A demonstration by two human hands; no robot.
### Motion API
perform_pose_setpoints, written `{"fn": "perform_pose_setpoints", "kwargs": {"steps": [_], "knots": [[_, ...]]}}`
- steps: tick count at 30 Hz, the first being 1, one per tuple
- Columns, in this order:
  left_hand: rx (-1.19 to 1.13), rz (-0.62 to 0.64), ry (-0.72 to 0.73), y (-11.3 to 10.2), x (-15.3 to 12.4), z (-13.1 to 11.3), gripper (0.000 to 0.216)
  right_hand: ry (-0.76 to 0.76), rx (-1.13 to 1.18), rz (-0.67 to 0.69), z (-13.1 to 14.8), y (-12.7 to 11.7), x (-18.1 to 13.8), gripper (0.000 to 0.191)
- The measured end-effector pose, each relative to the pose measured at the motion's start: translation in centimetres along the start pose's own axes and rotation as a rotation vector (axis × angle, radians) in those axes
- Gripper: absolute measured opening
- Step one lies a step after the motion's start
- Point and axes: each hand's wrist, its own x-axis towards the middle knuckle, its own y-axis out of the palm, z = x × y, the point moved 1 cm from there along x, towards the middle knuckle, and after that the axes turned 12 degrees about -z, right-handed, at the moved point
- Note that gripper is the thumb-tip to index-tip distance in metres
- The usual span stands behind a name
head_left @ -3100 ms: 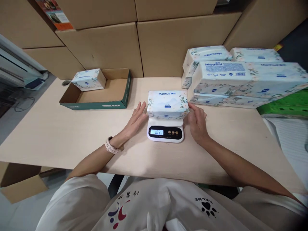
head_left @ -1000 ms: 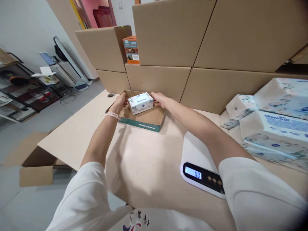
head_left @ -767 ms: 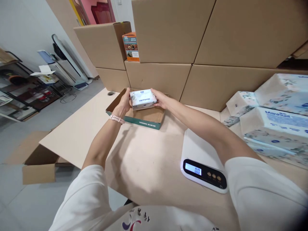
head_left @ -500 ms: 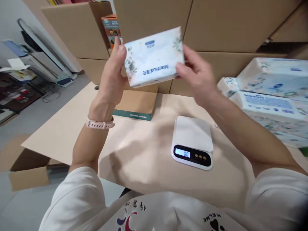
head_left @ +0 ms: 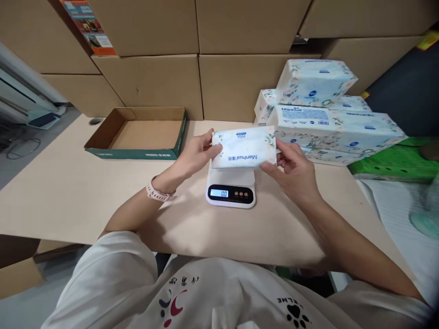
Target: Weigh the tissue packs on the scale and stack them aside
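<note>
A white tissue pack (head_left: 244, 148) with blue print and leaf patterns hangs just above the white kitchen scale (head_left: 231, 192). My left hand (head_left: 194, 155) grips its left end and my right hand (head_left: 294, 168) grips its right end. The pack's printed side faces me, upside down. The scale's display reads 0.0. An open cardboard tray (head_left: 139, 133) with green sides lies at the left back of the table and holds nothing.
Several stacked tissue packs (head_left: 320, 112) stand at the right back. Large cardboard boxes (head_left: 192, 59) form a wall behind the beige table (head_left: 68, 192). A green bin (head_left: 398, 160) sits at the right.
Both hands lifted the tissue pack out of the cardboard tray, carried it right and lowered it to just above the scale. The tray now holds nothing. My view swung back over the scale.
</note>
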Motion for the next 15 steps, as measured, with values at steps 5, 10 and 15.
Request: {"fn": "perform_pose_setpoints", "kwargs": {"steps": [5,10,15], "knots": [[0.267,-0.054,-0.077,-0.5,-0.5,0.6,0.025,0.244,0.114,0.030,-1.9,1.5,-1.3,0.075],[0.265,-0.062,-0.118,-0.6,0.1,1.6,0.037,0.413,0.121,0.037,-2.3,2.4,-1.4,0.074],[0.027,-0.118,-0.207,-1.3,0.0,3.5,0.050,0.351,0.072,-0.075,-3.1,1.0,-1.6,0.056]]}}
